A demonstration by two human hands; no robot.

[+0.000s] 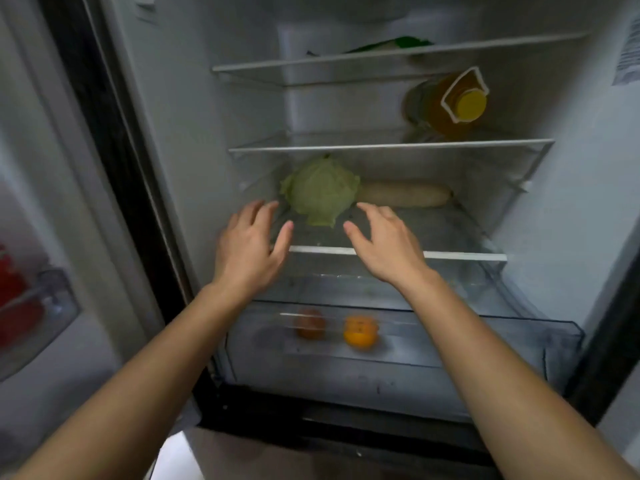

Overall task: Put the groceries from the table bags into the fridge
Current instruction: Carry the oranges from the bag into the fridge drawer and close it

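The fridge stands open in front of me. A pale green cabbage [320, 190] rests on the lower glass shelf [460, 255], with a long white radish [405, 195] lying behind it to the right. My left hand [251, 245] hovers just left of the cabbage, fingers spread and empty. My right hand [384, 242] hovers just right of it, also spread and empty. Neither hand touches the cabbage. A bottle of yellow oil [450, 107] lies on the middle shelf. A green packet [391, 44] sits on the top shelf.
Below the shelf, a clear crisper drawer [519, 344] holds an orange [360, 331] and a brownish fruit [310, 323]. The open fridge door [38, 306] is at my left, with something red in its bin. A sticker [628, 53] is on the right inner wall.
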